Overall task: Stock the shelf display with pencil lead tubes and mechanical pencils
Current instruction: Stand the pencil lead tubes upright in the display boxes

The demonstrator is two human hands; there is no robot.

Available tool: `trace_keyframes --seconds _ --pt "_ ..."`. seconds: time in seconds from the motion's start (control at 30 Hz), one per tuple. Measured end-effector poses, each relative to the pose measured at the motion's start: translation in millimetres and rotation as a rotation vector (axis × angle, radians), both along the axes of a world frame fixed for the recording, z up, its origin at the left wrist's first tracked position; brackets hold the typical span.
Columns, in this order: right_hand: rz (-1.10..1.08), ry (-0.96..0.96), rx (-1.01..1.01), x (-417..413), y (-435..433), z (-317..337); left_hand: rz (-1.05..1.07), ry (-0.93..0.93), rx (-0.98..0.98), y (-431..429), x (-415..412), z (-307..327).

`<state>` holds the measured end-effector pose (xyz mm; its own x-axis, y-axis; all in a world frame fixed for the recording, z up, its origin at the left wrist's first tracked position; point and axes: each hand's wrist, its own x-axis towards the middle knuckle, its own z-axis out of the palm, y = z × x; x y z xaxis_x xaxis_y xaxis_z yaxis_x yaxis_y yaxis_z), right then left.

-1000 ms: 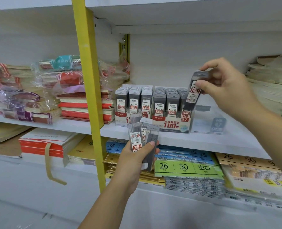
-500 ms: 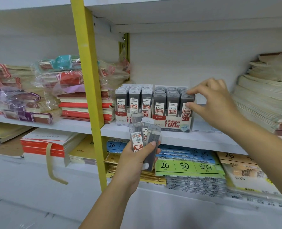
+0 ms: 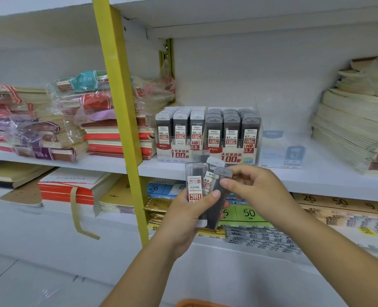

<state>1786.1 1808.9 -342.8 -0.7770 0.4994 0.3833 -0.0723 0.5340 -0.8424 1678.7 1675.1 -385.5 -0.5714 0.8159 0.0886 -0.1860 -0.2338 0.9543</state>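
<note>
Though full of tubes (image 3: 213,127), both boxes (image 3: 179,154)

**White shelves, yellow post**

We face white shelving: a top board (image 3: 250,14), a middle shelf (image 3: 327,182) and a lower shelf (image 3: 50,216), backed by a pale wall (image 3: 283,80). A yellow upright (image 3: 115,96) leans across the front. Light falls soft and even; a pale glossy floor (image 3: 17,284) shows lower left.

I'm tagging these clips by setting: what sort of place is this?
Probably a stationery shop: display boxes of lead tubes stand on a white shelf, wrapped notebook stacks lie alongside, and the left hand holds spare tubes ready to stock.
</note>
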Motion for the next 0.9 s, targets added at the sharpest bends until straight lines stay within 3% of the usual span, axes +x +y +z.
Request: trace_keyframes --seconds 0.1,0.23,0.63,0.8,0.9 --pt "0.068 0.055 -0.153 4.6 3.5 0.8 -0.065 -0.059 0.003 -1.7 -0.4 -2.5" --pt "0.144 0.073 -0.201 10.5 10.8 5.0 -0.131 -0.152 0.023 -3.4 -3.5 -5.7" --pt "0.058 0.082 -0.263 12.4 8.4 6.1 0.131 0.006 -0.056 -4.1 -7.0 -7.3" --pt "-0.010 0.076 -0.164 15.1 6.8 8.9 0.154 0.014 -0.063 -4.0 -5.8 -6.0" --pt "-0.060 0.096 0.078 18.1 2.3 19.5 0.122 -0.025 -0.032 -3.4 -8.0 -3.1"
